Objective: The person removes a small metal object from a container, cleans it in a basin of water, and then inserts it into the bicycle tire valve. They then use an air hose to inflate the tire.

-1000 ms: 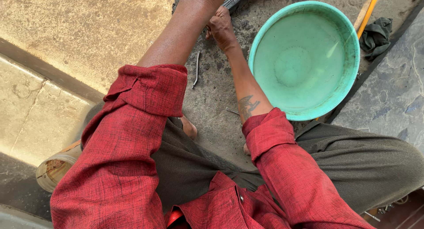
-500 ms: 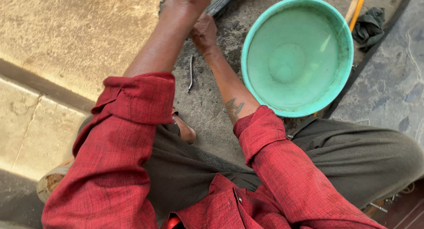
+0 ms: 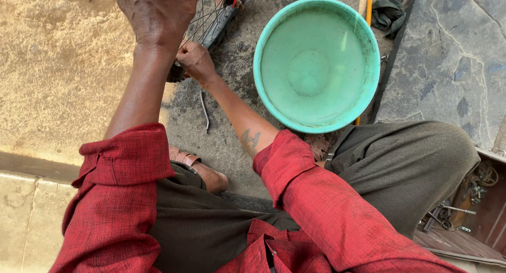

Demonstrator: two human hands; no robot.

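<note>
Both hands work the spoked bicycle wheel (image 3: 211, 15) at far left: left hand (image 3: 158, 12) rests on top of it, grip unclear; right hand (image 3: 195, 59) closed on its rim. Looks like tyre work; next calls for steadying the wheel, metal lever (image 3: 204, 110) lying on the ground near the green basin (image 3: 316, 65).

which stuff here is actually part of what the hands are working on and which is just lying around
In hand:
- left hand and right hand, both on the spoked bicycle wheel with black tyre

Lying about:
- round green plastic basin
- thin bent metal rod on the ground
- dark crumpled rag
- yellow stick
- small metal tools in the tray at right
</note>
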